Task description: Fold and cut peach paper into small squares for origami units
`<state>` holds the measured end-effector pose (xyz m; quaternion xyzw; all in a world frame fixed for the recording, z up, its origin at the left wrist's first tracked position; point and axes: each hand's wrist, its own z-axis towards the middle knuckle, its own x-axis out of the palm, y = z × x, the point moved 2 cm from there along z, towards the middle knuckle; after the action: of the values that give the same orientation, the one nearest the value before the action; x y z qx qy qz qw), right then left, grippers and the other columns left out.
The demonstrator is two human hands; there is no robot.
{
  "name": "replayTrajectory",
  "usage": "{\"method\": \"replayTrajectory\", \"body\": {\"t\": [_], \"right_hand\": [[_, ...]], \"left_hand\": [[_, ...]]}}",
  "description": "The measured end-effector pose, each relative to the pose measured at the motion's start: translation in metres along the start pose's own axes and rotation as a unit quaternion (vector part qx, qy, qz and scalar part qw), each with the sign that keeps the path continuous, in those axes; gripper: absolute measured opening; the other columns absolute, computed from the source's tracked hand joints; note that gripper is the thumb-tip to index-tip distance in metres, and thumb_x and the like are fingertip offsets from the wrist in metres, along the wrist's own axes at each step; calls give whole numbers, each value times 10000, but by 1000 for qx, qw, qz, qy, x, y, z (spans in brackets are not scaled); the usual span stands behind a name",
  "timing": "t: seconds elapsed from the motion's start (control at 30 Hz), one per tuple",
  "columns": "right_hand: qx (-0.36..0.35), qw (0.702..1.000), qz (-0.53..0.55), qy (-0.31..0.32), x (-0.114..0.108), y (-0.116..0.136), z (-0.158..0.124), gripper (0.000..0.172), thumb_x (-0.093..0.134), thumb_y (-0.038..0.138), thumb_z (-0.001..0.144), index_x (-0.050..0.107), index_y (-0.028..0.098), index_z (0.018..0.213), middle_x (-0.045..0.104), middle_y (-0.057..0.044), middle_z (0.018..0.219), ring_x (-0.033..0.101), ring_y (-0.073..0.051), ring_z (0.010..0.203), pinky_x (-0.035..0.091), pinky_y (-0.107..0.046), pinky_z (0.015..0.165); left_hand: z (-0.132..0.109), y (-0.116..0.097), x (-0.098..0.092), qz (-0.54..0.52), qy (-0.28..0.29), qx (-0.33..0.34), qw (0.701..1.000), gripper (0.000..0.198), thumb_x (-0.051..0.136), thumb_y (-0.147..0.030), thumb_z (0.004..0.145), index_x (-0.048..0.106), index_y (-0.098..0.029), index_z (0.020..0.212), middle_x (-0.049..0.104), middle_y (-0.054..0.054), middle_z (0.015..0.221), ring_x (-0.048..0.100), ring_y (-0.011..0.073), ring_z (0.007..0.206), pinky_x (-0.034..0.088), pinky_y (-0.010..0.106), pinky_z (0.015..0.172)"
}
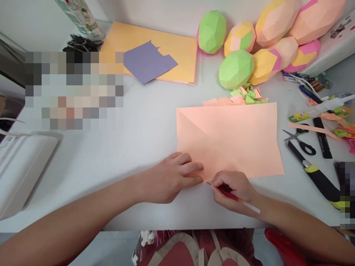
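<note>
A sheet of peach paper [235, 140] lies on the white table, with a diagonal crease at its upper left corner. My left hand [174, 179] rests palm down on the sheet's lower left part, its fingers stretched out. Close to its right, my right hand [235, 192] grips a slim red pen [229, 193] with a whitish back end. The pen's dark tip meets the paper's near edge, just beside my left fingertips. Behind the sheet's far edge lie small folded green and peach paper pieces [248, 95], partly covered by it.
Faceted paper balls [236, 69] stand at the back right. Scissors [299, 140], a knife with a black and yellow handle [318, 177] and a glue bottle [313, 111] lie at right. A purple sheet [146, 62] overlaps yellow card [177, 42]. A white device [30, 162] stands left.
</note>
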<state>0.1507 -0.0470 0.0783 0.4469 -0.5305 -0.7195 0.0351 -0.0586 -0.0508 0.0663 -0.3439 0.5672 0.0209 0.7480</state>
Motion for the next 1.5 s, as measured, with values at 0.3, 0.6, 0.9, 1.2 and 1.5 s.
{"method": "replayTrajectory", "body": {"t": [0.3,0.6,0.9,1.2,1.5], "right_hand": [[-2,1000,4,-1,0,2,0,125,504,85,747,504,202,704,579,43,601,507,-64,499,390,-167,483],[151,964,203,-81,-20,-21,2,107,573,256,844,530,205,761,551,28,681,508,-86,557,432,-220,512],[229,922,304,-66,-21,-38,13,141,588,322,853,524,199,826,519,79,537,462,-68,415,390,-184,374],[189,889,401,-116,-29,-43,18,263,635,446,830,551,198,847,530,66,590,447,-54,432,340,-172,362],[-177,982,64,23,-46,-41,-11,119,582,168,890,680,170,957,703,-94,982,611,-183,1013,517,-362,872]], "left_hand": [[1,-1,-2,3,0,2,1000,477,449,-8,738,586,-197,1153,535,63,1275,411,231,926,381,373,826],[-2,0,-2,7,-15,8,1000,472,417,-2,792,572,-200,1191,557,45,1297,439,227,976,370,366,868],[8,-16,14,58,-56,26,996,513,331,8,869,421,-106,1361,538,111,1350,394,263,1263,333,419,982],[61,-6,9,-60,-35,12,998,403,397,-69,908,578,-199,1244,699,56,1016,523,213,1043,387,406,947],[62,7,11,-152,-166,67,972,198,508,-186,943,682,-173,1038,703,103,1063,601,185,929,493,347,833]]}}
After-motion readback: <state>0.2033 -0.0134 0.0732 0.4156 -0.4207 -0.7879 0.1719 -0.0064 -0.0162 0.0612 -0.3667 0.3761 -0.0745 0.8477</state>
